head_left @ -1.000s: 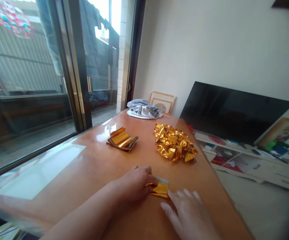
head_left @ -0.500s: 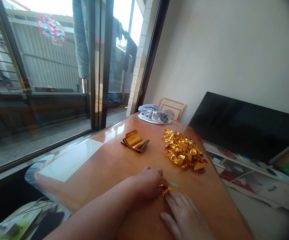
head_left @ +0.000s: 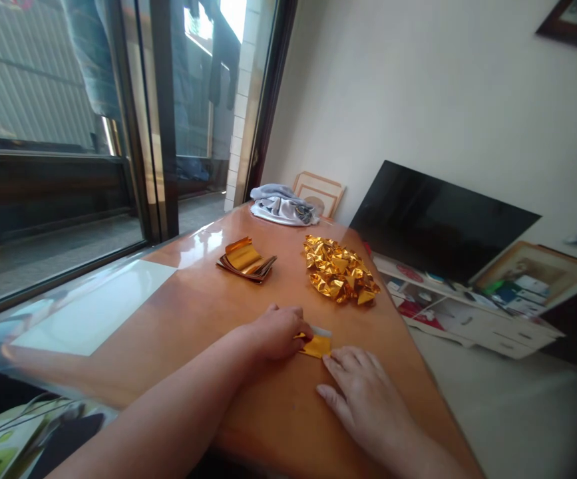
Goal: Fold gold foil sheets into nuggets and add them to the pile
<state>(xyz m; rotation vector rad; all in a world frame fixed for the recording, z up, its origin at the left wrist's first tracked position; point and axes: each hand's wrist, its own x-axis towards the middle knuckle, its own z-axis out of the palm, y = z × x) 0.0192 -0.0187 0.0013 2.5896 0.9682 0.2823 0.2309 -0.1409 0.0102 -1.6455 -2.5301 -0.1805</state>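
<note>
Since the last view, the right grip (head_left: 363, 389) has eased open and back, fingertips just touching the gold foil piece (head_left: 315, 346); it lies flat on the wooden surface (head_left: 183, 313), lower centre, its left edge clenched under the left grip (head_left: 278, 332).

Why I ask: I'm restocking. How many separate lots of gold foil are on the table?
3: a flat gold foil stack, a crumpled gold foil heap beside it, and a small folded gold foil piece between the left hand and right hand. Hands may hide more.
</note>
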